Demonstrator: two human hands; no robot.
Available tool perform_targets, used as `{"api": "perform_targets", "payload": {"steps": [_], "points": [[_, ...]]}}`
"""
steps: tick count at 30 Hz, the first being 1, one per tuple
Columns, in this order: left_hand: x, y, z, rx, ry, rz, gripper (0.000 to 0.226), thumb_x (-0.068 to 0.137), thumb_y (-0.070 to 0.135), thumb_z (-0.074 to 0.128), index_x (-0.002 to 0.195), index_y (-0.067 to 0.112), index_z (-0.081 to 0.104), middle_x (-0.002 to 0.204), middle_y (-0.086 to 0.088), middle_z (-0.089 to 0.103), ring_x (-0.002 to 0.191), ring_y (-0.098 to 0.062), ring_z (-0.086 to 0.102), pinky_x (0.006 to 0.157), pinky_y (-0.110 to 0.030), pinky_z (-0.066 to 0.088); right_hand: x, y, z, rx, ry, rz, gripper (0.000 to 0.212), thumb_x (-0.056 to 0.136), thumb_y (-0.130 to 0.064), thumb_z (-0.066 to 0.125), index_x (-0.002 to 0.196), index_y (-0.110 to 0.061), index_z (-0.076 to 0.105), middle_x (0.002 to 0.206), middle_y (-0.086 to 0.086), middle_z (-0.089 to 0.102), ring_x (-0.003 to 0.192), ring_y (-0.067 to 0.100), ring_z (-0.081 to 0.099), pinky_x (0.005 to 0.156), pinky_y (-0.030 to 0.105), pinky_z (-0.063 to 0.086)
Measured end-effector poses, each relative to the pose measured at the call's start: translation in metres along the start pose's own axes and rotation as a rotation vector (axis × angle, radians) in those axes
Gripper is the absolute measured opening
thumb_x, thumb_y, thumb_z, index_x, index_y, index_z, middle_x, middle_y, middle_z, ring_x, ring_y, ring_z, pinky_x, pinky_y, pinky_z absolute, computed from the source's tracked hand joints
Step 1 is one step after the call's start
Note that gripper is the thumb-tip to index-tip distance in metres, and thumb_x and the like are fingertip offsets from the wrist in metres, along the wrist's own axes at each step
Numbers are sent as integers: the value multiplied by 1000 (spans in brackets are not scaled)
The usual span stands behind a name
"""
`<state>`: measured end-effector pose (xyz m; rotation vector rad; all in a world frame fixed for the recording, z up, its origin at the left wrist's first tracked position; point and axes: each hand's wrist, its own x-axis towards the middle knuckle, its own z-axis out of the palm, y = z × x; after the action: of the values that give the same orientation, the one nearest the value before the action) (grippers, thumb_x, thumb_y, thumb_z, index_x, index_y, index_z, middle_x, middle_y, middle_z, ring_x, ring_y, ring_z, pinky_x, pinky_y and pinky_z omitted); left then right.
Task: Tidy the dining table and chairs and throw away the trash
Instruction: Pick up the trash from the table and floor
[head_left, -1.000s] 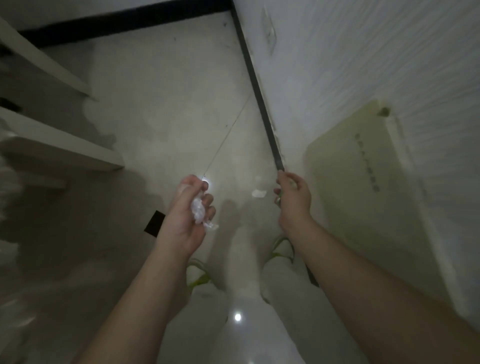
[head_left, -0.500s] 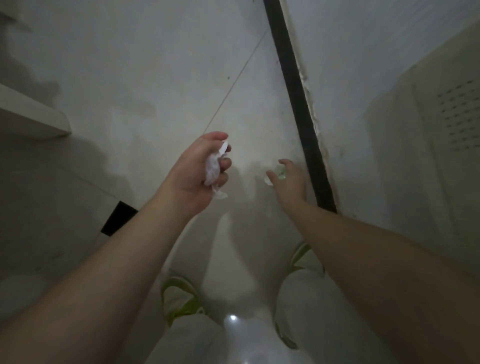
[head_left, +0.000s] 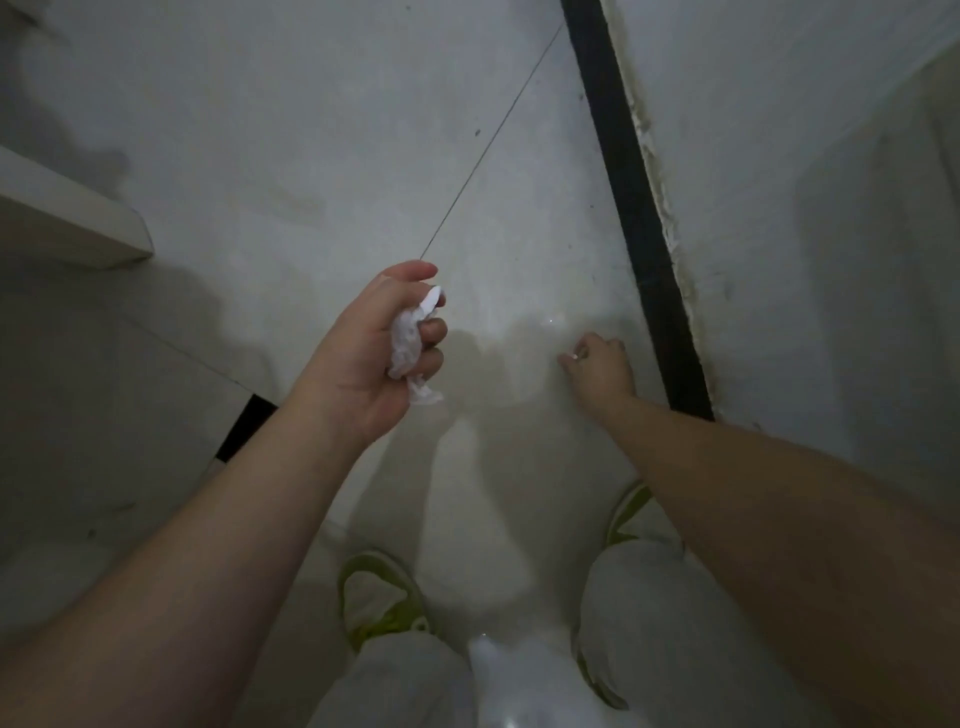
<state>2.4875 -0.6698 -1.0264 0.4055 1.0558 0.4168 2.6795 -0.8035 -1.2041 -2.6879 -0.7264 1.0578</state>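
Two hands are at work low over the pale floor (head_left: 322, 156), and the black skirting strip (head_left: 631, 208) along the wall serves as the marker for everything else. Farthest to its left, a pale furniture edge (head_left: 72, 218) juts in, with a small dark foot (head_left: 244, 428) beneath it; what piece it belongs to cannot be told.

Closer to the strip, but well apart from it, the left hand (head_left: 379, 353) is raised clear of the floor with its fingers curled tight round a wad of crumpled white paper (head_left: 410, 348). One tail of the wad hangs out below the palm. It is probably held bunched like this so that litter already gathered stays together while the other hand collects more.

Just left of the strip, the right hand (head_left: 600, 364) reaches down to the floor, thumb and forefinger drawn together on a small white scrap (head_left: 575, 357). The scrap is tiny and mostly hidden, so whether it is off the floor yet cannot be told. A fingertip pinch suits so small and flat a piece.

Below the hands, green-trimmed shoes (head_left: 382, 597) stand on the floor left of the strip, which suggests the person is bending low to reach. No bin is in view, so throwing the trash away is not yet done.
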Motion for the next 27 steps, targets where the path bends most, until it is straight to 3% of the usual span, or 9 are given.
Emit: {"api": "perform_targets", "payload": {"steps": [2, 6, 11, 13, 17, 20, 23, 25, 27], "points": [[-14, 4, 5, -52, 6, 1, 17, 91, 7, 45, 94, 21, 54, 73, 4, 53, 49, -6, 43, 34, -16, 28, -18, -8, -19, 106, -11, 21, 20, 91, -30, 58, 93, -10, 55, 96, 15, 55, 79, 24, 50, 69, 28, 38], [-58, 9, 21, -125, 20, -28, 16, 86, 10, 50, 91, 24, 54, 73, 5, 53, 48, -6, 41, 34, -15, 27, -70, -33, -72, 715, -95, 262, 13, 89, -23, 57, 77, -18, 53, 86, 10, 63, 69, 16, 60, 54, 26, 36], [-123, 30, 47, -174, 72, -17, 17, 89, 11, 48, 86, 25, 56, 71, 6, 52, 50, -6, 39, 35, -16, 26, -145, -73, -153, 1067, -234, 404, 11, 92, -22, 59, 84, -19, 52, 72, 1, 56, 56, 5, 61, 47, 21, 28], [-149, 46, 58, -206, 104, 12, 21, 92, 12, 45, 83, 26, 58, 73, 6, 53, 53, -7, 42, 36, -16, 27, -170, -91, -184, 1189, -271, 384, 11, 93, -16, 57, 85, -18, 50, 73, 1, 54, 54, 5, 62, 43, 18, 33], [-206, 86, 82, -295, 31, 20, 16, 82, 26, 62, 98, 23, 62, 79, 3, 54, 61, -7, 50, 42, -16, 34, -221, -136, -249, 1437, -379, 315, 14, 93, -12, 56, 104, -18, 62, 71, 0, 60, 56, 7, 57, 51, 19, 48], [-256, 116, 96, -311, -137, 28, 50, 58, 39, 88, 100, 22, 67, 81, 1, 56, 68, -8, 52, 49, -16, 39, -265, -173, -298, 1548, -478, 270, 15, 93, -12, 56, 102, -18, 67, 77, 0, 64, 66, 7, 63, 54, 19, 52], [-307, 154, 122, -265, -206, 57, 76, 51, 32, 93, 115, 20, 55, 86, 0, 57, 74, -8, 52, 54, -16, 42, -314, -206, -340, 1536, -525, 222, 14, 92, -18, 56, 98, -21, 68, 84, -3, 67, 75, 7, 66, 50, 16, 49], [-335, 184, 140, -240, -182, 92, 74, 58, 17, 88, 121, 18, 48, 86, -1, 56, 74, -9, 51, 54, -16, 43, -346, -227, -359, 1497, -539, 195, 14, 92, -22, 54, 99, -21, 66, 80, -3, 64, 68, 6, 62, 46, 14, 44], [-362, 215, 157, -230, -144, 128, 58, 68, 10, 74, 118, 16, 47, 82, -1, 55, 70, -8, 48, 53, -15, 41, -375, -243, -376, 1493, -506, 165, 14, 91, -27, 52, 98, -19, 62, 77, -2, 57, 58, 5, 55, 41, 13, 38]]}}
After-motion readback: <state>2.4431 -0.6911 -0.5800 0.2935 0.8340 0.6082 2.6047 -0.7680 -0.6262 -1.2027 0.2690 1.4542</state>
